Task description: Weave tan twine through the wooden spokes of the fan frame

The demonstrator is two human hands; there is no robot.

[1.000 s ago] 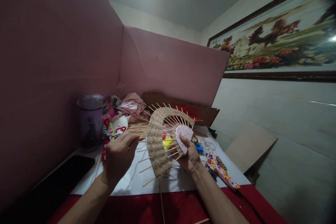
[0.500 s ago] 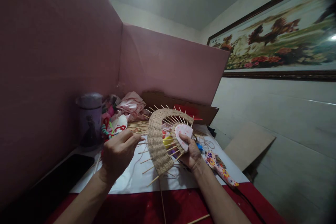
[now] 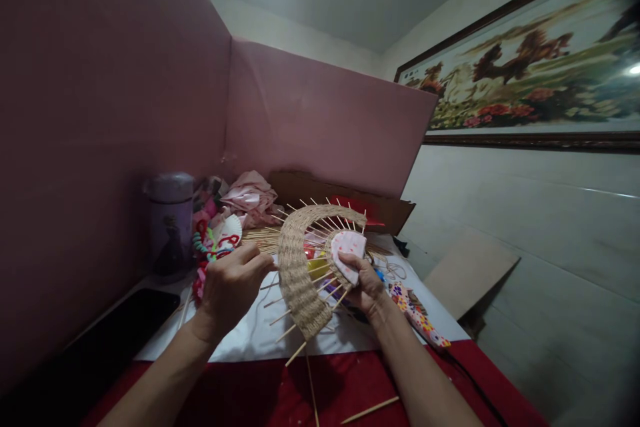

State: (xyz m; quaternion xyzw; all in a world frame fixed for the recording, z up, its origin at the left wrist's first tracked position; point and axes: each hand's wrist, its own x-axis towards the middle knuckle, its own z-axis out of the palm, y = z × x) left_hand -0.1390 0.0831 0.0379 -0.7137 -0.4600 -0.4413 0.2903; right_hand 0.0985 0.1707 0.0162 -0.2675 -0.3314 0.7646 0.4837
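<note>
A half-round woven fan (image 3: pixel 295 260) is held up over the table, tilted. Its broad band of tan twine runs across thin wooden sticks that fan out past the outer edge. At its hub sits a padded half-round piece of pink-and-white cloth (image 3: pixel 350 245). My right hand (image 3: pixel 369 288) is closed around this hub, thumb on the cloth and the other fingers hidden behind. On the fan's left side, my left hand (image 3: pixel 234 283) is closed in a pinch at a stick's end, close to the twine band; the fingertips partly hide that stick.
A purple lidded tumbler (image 3: pixel 171 227) and a dark phone (image 3: pixel 143 307) are at the left. Crumpled pink cloth (image 3: pixel 251 197) and loose sticks (image 3: pixel 255 238) lie behind. A flower-patterned glue gun with a cord (image 3: pixel 420 317) is at the right. Pink panels (image 3: pixel 325 113) enclose the back and left.
The fan has tilted and shifted slightly left, its lower end dropping a little. My left hand has moved slightly right, closer to the twine band. My right hand keeps its hold on the hub.
</note>
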